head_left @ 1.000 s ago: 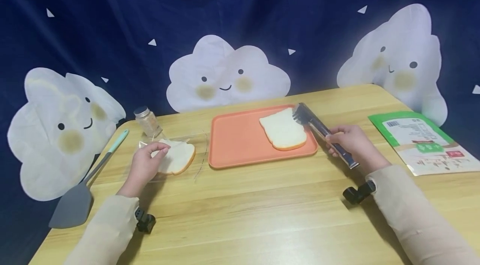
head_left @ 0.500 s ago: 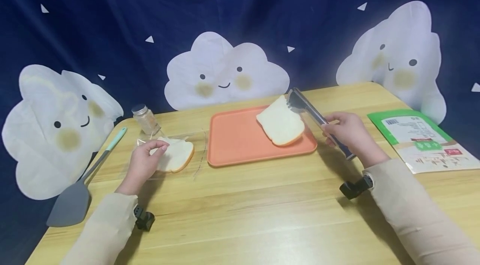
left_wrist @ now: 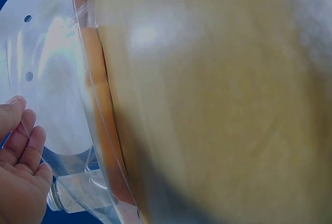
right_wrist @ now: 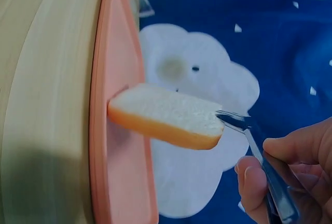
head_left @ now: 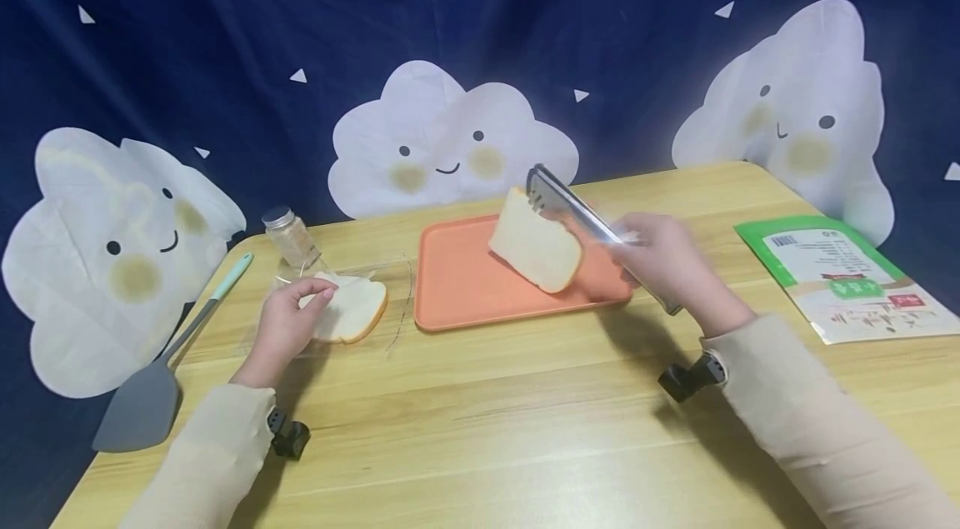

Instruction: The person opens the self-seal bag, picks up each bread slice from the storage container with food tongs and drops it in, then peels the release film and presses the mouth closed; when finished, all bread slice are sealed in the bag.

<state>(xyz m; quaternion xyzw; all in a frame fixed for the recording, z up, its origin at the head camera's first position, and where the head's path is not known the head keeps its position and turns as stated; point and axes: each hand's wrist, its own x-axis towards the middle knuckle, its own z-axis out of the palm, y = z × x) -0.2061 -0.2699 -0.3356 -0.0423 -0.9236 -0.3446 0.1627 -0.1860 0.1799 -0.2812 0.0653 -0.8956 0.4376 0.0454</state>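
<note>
In the head view my right hand (head_left: 663,258) grips metal tongs (head_left: 577,208), whose tips pinch the upper edge of a bread slice (head_left: 536,242). The slice is tilted up over the orange tray (head_left: 457,296); in the right wrist view its lower end is right at the tray and the tong tips hold the other end. My left hand (head_left: 288,325) pinches the edge of a clear plastic bag (left_wrist: 57,99) between thumb and fingers. A second bread slice (head_left: 356,312) lies in that bag on the table.
Behind the bag stands a small glass jar (head_left: 291,237) with a silver lid. A grey spatula (head_left: 146,404) with a mint handle lies along the table's left edge. A green and white pouch (head_left: 847,279) lies flat at the right.
With the tongs, my right hand has raised the slice's far edge off the tray and shifted it left, so the slice is now steeply tilted. My left hand has stayed at the bag.
</note>
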